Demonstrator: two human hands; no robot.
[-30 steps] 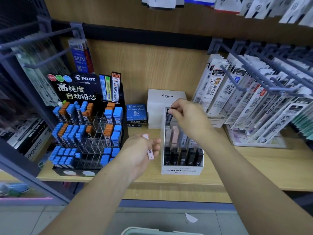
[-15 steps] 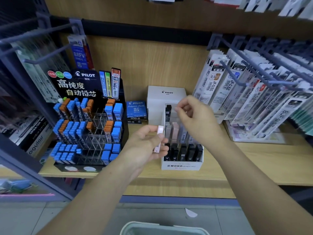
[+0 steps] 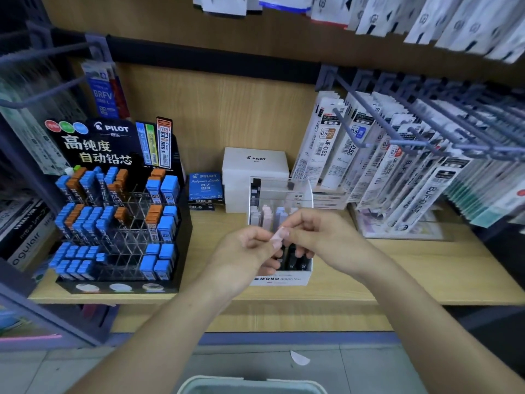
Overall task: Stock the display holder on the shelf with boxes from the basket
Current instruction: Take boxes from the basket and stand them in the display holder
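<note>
Left hand (image 3: 245,251) and right hand (image 3: 326,240) together pinch one small pink box (image 3: 277,236), just in front of the white display holder (image 3: 279,280) on the shelf (image 3: 397,275); basket (image 3: 250,385) rim nearest.

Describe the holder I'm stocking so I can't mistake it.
On the wooden shelf, look right of the black Pilot rack, in front of the white Pilot box. The holder is the small white tiered stand; only it reads MONO on its front lip.
</note>
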